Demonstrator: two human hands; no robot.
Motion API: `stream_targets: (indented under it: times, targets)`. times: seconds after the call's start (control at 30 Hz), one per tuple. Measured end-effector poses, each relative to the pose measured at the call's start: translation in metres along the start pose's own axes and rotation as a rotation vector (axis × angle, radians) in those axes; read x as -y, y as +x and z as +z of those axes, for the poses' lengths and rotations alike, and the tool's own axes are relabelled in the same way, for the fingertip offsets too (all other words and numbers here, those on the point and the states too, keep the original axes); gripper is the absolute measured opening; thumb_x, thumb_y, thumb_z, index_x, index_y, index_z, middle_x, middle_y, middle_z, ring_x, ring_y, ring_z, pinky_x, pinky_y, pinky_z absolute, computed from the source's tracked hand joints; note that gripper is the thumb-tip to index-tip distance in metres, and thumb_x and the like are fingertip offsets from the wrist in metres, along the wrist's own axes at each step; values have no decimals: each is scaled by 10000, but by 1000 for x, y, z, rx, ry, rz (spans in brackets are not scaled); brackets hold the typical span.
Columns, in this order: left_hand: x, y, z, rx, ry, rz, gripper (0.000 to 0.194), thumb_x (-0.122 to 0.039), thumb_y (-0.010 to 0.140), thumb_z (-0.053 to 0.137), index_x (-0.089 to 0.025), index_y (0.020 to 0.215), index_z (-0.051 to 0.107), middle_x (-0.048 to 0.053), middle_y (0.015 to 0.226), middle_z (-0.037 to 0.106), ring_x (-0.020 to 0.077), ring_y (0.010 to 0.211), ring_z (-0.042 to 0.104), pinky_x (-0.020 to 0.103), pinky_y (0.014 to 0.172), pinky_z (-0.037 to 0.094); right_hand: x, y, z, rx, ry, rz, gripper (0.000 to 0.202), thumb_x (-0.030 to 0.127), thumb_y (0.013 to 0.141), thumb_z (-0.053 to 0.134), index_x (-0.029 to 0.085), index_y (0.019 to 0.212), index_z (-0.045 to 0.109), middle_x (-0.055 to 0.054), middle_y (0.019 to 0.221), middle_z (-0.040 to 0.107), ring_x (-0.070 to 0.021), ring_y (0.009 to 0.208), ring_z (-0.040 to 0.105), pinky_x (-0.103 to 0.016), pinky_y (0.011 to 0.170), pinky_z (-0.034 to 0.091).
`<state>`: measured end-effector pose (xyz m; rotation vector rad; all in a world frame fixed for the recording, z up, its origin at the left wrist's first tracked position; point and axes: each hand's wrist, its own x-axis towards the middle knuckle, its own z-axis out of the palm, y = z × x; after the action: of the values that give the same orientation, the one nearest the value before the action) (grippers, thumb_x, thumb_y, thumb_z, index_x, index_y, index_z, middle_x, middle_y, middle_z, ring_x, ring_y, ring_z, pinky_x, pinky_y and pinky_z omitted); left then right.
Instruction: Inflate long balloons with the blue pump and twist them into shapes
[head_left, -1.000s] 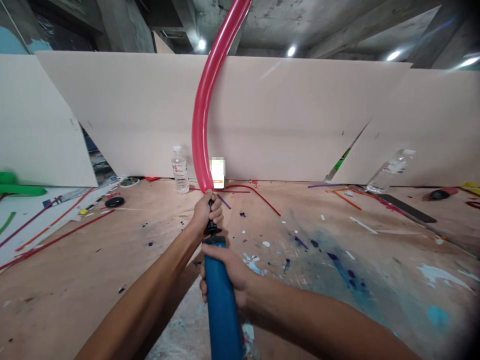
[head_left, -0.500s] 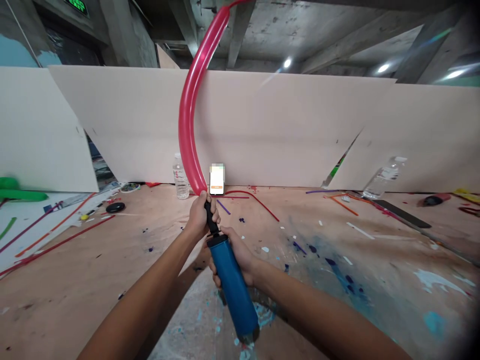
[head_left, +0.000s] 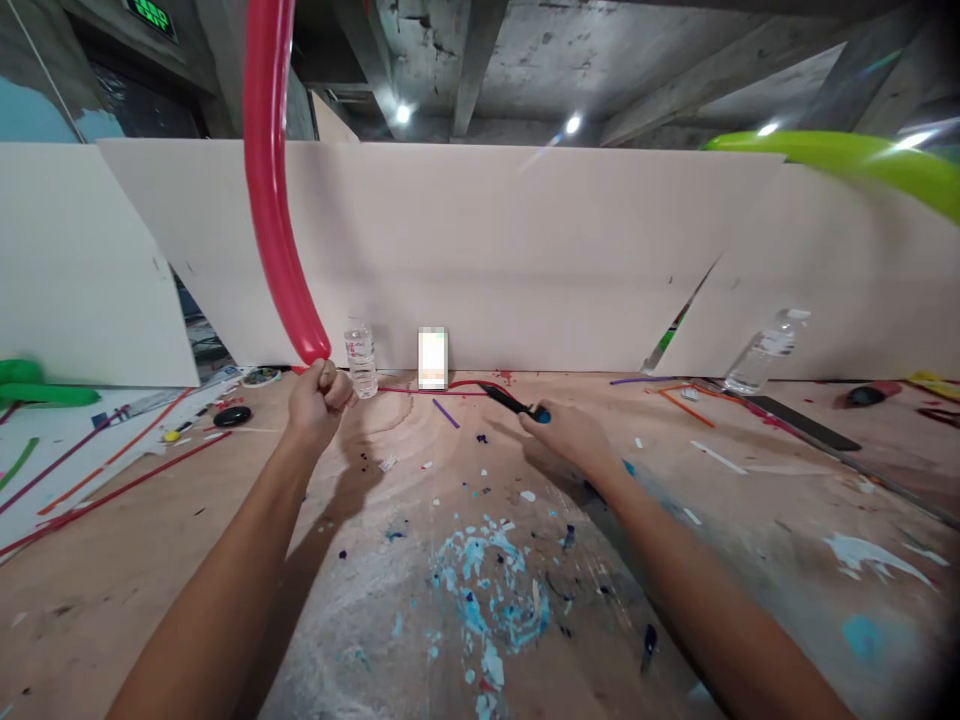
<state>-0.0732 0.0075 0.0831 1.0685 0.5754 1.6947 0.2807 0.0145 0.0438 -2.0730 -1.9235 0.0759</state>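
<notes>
My left hand (head_left: 319, 400) is closed on the lower end of a long inflated red balloon (head_left: 266, 180), which rises upright past the top edge of the view. To the right, my right hand (head_left: 566, 432) is wrapped round the balloon pump (head_left: 517, 402). The pump's black nozzle points left and away; its blue body is mostly hidden by the hand and forearm. The two hands are apart, both over the paint-stained table (head_left: 420, 620).
Against the white board (head_left: 525, 230) stand a water bottle (head_left: 361, 360) and a phone (head_left: 433, 358). Another bottle (head_left: 769, 350) leans at right. A yellow-green balloon (head_left: 847, 155) enters upper right. Uninflated balloons lie left, near a green balloon (head_left: 52, 395).
The red balloon has come off the pump and moved left with my left hand. My right hand has taken the pump right and turned it. The yellow-green balloon has appeared.
</notes>
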Motion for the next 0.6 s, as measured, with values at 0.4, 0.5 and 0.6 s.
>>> stream_targets:
  times: [0.4, 0.5, 0.6]
  targets:
    - [82, -33, 25, 632, 1460, 140, 387, -343, 911, 300, -183, 604, 473, 57, 598, 551, 174, 575, 492, 294, 561, 331, -14, 8, 8, 63, 537, -159, 718, 600, 759, 611, 189, 1332, 474, -179, 1325, 543, -322, 1235, 497, -481, 1020, 372]
    - [106, -57, 46, 922, 1638, 154, 316, -356, 885, 399, -164, 709, 578, 81, 660, 617, 186, 576, 534, 298, 568, 341, 24, -4, -3, 211, 1355, -322, 598, 602, 786, 596, 266, 1270, 496, -77, 1209, 636, -228, 1101, 605, -404, 946, 473]
    - [117, -70, 57, 992, 1647, 133, 371, -338, 917, 349, -160, 725, 612, 103, 679, 635, 203, 581, 557, 310, 574, 352, 44, -12, -10, 89, 1762, -249, 415, 524, 762, 672, 239, 1053, 594, -28, 904, 711, -193, 845, 672, -359, 809, 543]
